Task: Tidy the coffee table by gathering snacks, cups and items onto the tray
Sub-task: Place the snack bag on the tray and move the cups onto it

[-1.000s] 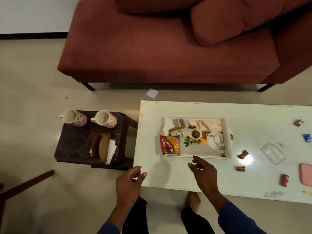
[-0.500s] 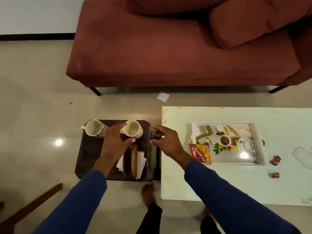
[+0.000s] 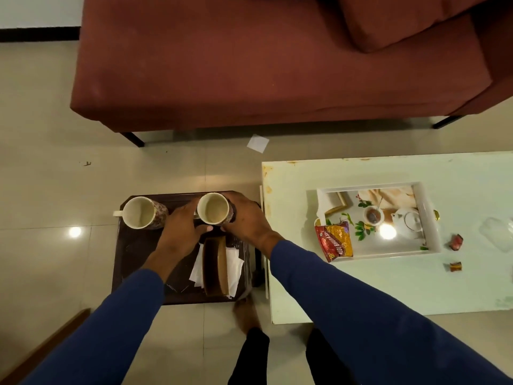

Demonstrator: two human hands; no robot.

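Both sets of fingers curl around the right-hand mug (image 3: 214, 209): the left hand (image 3: 181, 232) wraps its left side, thumb reaching across the front, and the right hand (image 3: 247, 219) cups its right side, fingers (image 3: 236, 202) closed against the wall. The mug stands upright on the dark side table (image 3: 138, 262), its pale inside open to the camera. Whether it has left the surface cannot be told

Just to its left stands a second mug (image 3: 141, 213), floral-patterned, handle pointing left, untouched. Nearer the person on the same side table, a brown holder (image 3: 215, 266) lies with white napkins (image 3: 234, 266) spread beneath and beside it

To the right, the pale worktop (image 3: 388, 290) carries the white tray (image 3: 431, 218), whose floor is printed with a teapot, cup and leaves. A red and yellow snack packet (image 3: 334, 241) leans over the tray's near left corner, partly inside and partly over the rim. Right of the tray, two small wrapped sweets (image 3: 456, 241) (image 3: 455, 266) lie on the worktop, apart from each other, and a clear glass (image 3: 498, 237) lies at the right edge of view

Beyond both tables a dark red sofa (image 3: 249, 65) fills the top, with a white scrap of paper (image 3: 258, 143) on the floor tiles before it
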